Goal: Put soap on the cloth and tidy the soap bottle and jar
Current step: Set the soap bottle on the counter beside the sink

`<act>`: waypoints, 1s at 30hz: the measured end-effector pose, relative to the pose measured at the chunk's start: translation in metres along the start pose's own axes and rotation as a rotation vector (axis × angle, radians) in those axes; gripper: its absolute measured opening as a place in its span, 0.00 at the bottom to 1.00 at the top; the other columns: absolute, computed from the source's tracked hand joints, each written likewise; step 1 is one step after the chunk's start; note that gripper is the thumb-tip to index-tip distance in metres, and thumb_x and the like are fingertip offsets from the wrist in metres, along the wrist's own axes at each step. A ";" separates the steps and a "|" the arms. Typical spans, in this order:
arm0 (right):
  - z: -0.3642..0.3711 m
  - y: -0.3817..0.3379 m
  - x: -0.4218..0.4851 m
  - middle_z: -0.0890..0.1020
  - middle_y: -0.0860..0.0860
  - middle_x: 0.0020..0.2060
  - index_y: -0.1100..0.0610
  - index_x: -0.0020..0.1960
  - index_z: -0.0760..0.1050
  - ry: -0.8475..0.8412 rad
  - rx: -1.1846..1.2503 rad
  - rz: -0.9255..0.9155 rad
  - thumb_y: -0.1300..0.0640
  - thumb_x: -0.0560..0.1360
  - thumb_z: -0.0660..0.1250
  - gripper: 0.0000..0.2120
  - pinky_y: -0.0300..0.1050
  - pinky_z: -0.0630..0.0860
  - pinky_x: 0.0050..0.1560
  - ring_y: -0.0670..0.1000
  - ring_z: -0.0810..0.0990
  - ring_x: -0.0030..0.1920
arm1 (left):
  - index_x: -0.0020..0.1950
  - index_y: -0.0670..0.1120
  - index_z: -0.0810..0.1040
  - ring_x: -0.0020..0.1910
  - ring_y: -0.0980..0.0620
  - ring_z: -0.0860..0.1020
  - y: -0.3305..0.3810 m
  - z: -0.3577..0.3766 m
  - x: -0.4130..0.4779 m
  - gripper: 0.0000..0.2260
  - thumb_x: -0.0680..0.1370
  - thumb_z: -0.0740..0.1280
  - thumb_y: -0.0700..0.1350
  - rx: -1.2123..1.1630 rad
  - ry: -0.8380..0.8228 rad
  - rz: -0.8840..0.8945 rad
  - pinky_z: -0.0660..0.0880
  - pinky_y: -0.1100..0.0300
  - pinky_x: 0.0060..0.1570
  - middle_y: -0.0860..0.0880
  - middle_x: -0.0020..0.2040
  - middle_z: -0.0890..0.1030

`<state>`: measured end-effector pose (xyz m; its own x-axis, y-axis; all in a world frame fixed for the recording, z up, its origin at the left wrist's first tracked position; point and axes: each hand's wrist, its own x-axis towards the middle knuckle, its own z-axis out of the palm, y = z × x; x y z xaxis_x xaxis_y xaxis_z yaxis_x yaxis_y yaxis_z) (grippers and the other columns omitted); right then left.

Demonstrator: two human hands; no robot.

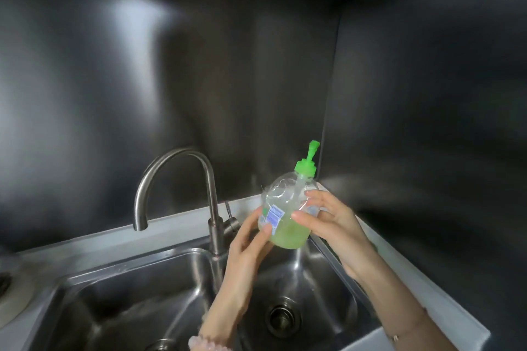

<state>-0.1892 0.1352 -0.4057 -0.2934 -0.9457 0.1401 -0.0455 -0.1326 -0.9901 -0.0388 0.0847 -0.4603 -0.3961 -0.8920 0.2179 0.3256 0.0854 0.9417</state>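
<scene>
Head view shows both hands holding the soap bottle (285,214) in the air above the right basin of the sink (336,279), near its back right corner. On the left hand (248,248) the fingers are closed on the lower left side of the bottle, the thumb on the label. The right hand (333,222) has its fingers clamped on the right side. The bottle is tilted a little (green pump (308,162) points up-right), with green liquid at the bottom. The faucet (182,194) stands just left of the hands.
</scene>
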 end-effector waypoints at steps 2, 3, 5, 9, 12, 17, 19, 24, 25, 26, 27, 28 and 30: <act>-0.017 0.015 0.018 0.79 0.53 0.55 0.54 0.58 0.74 0.025 0.006 0.024 0.54 0.61 0.76 0.26 0.45 0.77 0.56 0.51 0.80 0.54 | 0.66 0.51 0.73 0.63 0.53 0.76 -0.019 0.008 0.019 0.24 0.69 0.69 0.48 0.162 0.028 0.025 0.74 0.60 0.63 0.52 0.63 0.79; -0.025 0.022 0.028 0.79 0.52 0.53 0.55 0.58 0.74 0.037 0.008 0.036 0.56 0.63 0.76 0.25 0.46 0.77 0.56 0.51 0.80 0.53 | 0.66 0.52 0.71 0.63 0.54 0.75 -0.028 0.013 0.030 0.27 0.68 0.71 0.48 0.236 0.028 0.033 0.73 0.60 0.63 0.53 0.64 0.77; -0.043 0.036 0.052 0.78 0.52 0.50 0.56 0.58 0.73 0.052 0.013 0.040 0.61 0.66 0.74 0.22 0.46 0.77 0.54 0.51 0.79 0.51 | 0.65 0.55 0.70 0.63 0.57 0.73 -0.046 0.028 0.055 0.30 0.65 0.74 0.50 0.389 0.026 0.059 0.71 0.60 0.65 0.57 0.63 0.74; -0.082 0.062 0.117 0.77 0.49 0.46 0.58 0.59 0.70 0.034 -0.045 -0.007 0.66 0.66 0.73 0.24 0.30 0.74 0.38 0.45 0.79 0.47 | 0.64 0.52 0.69 0.58 0.62 0.74 -0.080 0.058 0.120 0.31 0.63 0.76 0.47 0.514 0.066 0.036 0.69 0.74 0.59 0.60 0.58 0.74; -0.105 0.088 0.164 0.76 0.45 0.48 0.57 0.58 0.70 0.051 -0.118 -0.001 0.65 0.64 0.76 0.26 0.35 0.75 0.46 0.48 0.79 0.51 | 0.64 0.52 0.70 0.57 0.54 0.78 -0.112 0.069 0.168 0.34 0.60 0.76 0.49 0.493 0.077 -0.051 0.78 0.51 0.58 0.52 0.58 0.79; -0.131 0.145 0.237 0.79 0.48 0.50 0.45 0.52 0.71 0.061 -0.200 0.038 0.63 0.56 0.79 0.30 0.49 0.76 0.55 0.50 0.80 0.52 | 0.54 0.62 0.71 0.50 0.53 0.82 -0.171 0.078 0.234 0.27 0.59 0.74 0.47 0.518 0.105 -0.114 0.80 0.49 0.52 0.53 0.52 0.83; -0.136 0.170 0.259 0.80 0.48 0.52 0.43 0.50 0.71 0.063 -0.239 0.054 0.63 0.56 0.80 0.30 0.47 0.77 0.55 0.48 0.80 0.52 | 0.52 0.62 0.70 0.51 0.55 0.80 -0.197 0.079 0.251 0.26 0.57 0.74 0.49 0.531 0.119 -0.137 0.78 0.58 0.53 0.55 0.52 0.81; -0.143 0.228 0.293 0.78 0.50 0.52 0.49 0.53 0.71 0.054 -0.245 0.124 0.68 0.57 0.78 0.30 0.47 0.77 0.52 0.48 0.78 0.50 | 0.59 0.48 0.72 0.50 0.53 0.74 -0.256 0.076 0.283 0.32 0.57 0.74 0.55 0.608 0.181 -0.168 0.68 0.71 0.47 0.55 0.49 0.70; -0.146 0.238 0.298 0.77 0.49 0.51 0.51 0.54 0.70 0.052 -0.246 0.131 0.69 0.58 0.78 0.30 0.44 0.77 0.50 0.46 0.78 0.49 | 0.60 0.48 0.71 0.51 0.53 0.73 -0.265 0.076 0.289 0.30 0.60 0.75 0.52 0.627 0.176 -0.190 0.68 0.70 0.47 0.54 0.50 0.69; -0.148 0.247 0.302 0.77 0.48 0.49 0.52 0.55 0.70 0.054 -0.251 0.139 0.70 0.58 0.77 0.30 0.42 0.77 0.48 0.45 0.77 0.49 | 0.60 0.48 0.71 0.51 0.54 0.73 -0.273 0.076 0.293 0.28 0.63 0.75 0.50 0.642 0.168 -0.206 0.68 0.69 0.48 0.53 0.51 0.69; -0.151 0.254 0.306 0.77 0.47 0.48 0.53 0.55 0.70 0.056 -0.259 0.142 0.70 0.58 0.77 0.31 0.41 0.77 0.47 0.45 0.77 0.48 | 0.61 0.48 0.71 0.52 0.54 0.73 -0.280 0.076 0.296 0.28 0.64 0.75 0.50 0.650 0.163 -0.213 0.69 0.68 0.50 0.52 0.53 0.70; -0.153 0.260 0.310 0.77 0.47 0.48 0.52 0.55 0.70 0.065 -0.269 0.148 0.69 0.57 0.78 0.31 0.43 0.77 0.48 0.47 0.78 0.49 | 0.61 0.48 0.72 0.52 0.53 0.74 -0.285 0.077 0.300 0.28 0.63 0.74 0.51 0.650 0.160 -0.223 0.70 0.66 0.51 0.51 0.55 0.71; -0.157 0.271 0.317 0.77 0.48 0.46 0.49 0.52 0.70 0.094 -0.277 0.149 0.68 0.56 0.78 0.31 0.47 0.78 0.47 0.52 0.78 0.48 | 0.62 0.48 0.72 0.54 0.52 0.75 -0.295 0.077 0.307 0.29 0.63 0.75 0.51 0.657 0.149 -0.235 0.72 0.61 0.55 0.50 0.56 0.72</act>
<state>-0.4445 -0.1538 -0.6291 -0.4024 -0.9155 0.0065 -0.2497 0.1029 -0.9628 -0.3228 -0.1802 -0.6510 -0.2552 -0.9669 -0.0030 -0.3573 0.0914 0.9295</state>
